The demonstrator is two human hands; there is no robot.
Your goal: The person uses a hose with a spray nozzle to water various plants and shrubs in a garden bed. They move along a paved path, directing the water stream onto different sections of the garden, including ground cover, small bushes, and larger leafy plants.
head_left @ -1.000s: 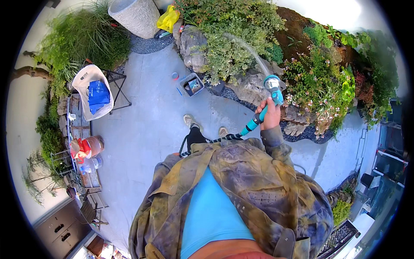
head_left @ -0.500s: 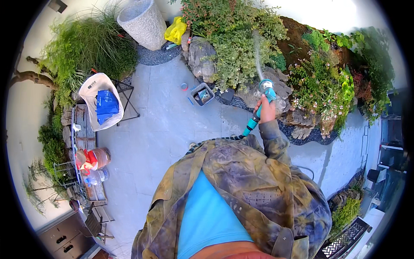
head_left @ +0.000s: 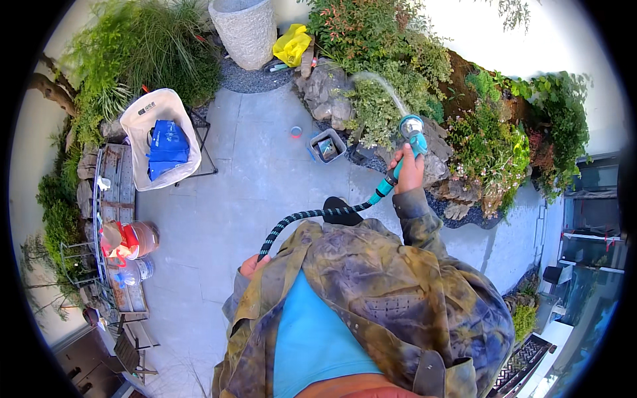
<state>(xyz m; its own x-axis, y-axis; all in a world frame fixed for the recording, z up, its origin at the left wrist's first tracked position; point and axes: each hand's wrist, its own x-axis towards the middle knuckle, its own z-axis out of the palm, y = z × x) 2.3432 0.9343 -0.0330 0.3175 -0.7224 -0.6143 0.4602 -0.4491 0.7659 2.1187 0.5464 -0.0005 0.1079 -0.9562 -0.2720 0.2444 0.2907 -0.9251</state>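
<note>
My right hand (head_left: 410, 171) is wrapped around the grip of a teal hose spray nozzle (head_left: 415, 136). From its round head a stream of water (head_left: 391, 91) arcs up and left into the leafy shrubs (head_left: 378, 109). A black hose with light flecks (head_left: 302, 215) runs from the nozzle's lower end across the front of my body. Low at the left, my left hand (head_left: 255, 266) is closed on that hose, partly hidden by my jacket. One dark shoe (head_left: 342, 211) shows beneath the hose.
Rocks (head_left: 325, 93) edge the planted bed. A grey bin (head_left: 326, 146) stands on the paving, near a small round item (head_left: 296, 132). At left are a cream folding basket (head_left: 142, 132) and a bench (head_left: 118, 179) with plastic jugs (head_left: 138, 270). A stone planter (head_left: 247, 33) stands far back.
My left hand has come into view holding the hose, which now arcs out to the left. The water jet has swung leftward over the shrubs. A shoe has appeared.
</note>
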